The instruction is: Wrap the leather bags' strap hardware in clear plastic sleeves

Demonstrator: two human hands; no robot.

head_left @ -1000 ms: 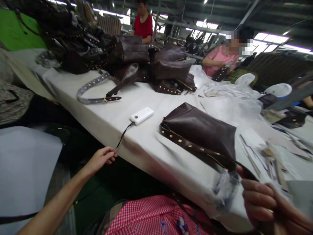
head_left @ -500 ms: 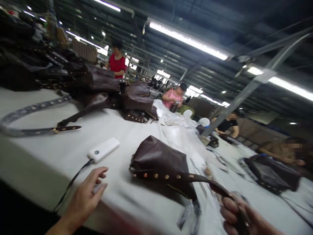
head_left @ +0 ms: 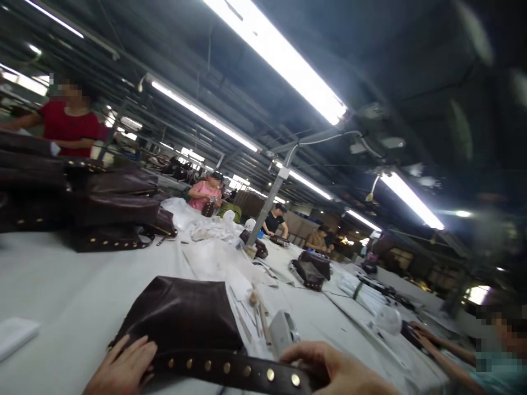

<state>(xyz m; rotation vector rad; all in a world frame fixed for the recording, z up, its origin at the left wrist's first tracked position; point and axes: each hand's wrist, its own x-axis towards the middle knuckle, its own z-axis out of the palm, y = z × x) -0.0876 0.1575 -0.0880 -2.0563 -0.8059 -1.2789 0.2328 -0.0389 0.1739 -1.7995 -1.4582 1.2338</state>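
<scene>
Dark brown leather, soft and slightly glossy, makes up the slouchy bag [head_left: 181,315] lying flat on the white cloth-covered table [head_left: 61,280], right at its near edge in front of the person. Across the bag's near side runs a brown leather strap set with round brass studs [head_left: 230,372]. The left hand [head_left: 123,370] lies open, fingers spread, on the bag's lower left corner at the strap's end. The right hand [head_left: 335,370] is curled around the strap's other end, gripping it. Just above that hand lies a small pale, translucent object [head_left: 284,329], too blurred to identify. A white slab-shaped power bank [head_left: 16,334] lies at the left edge, well apart from the bag. Farther back, a stack of matching brown studded bags [head_left: 102,206] is piled on the table. Behind them stands a person in a red top [head_left: 69,125]; another in a pink top [head_left: 205,192] sits farther along. Whether the bag carries any lettering cannot be told.
</scene>
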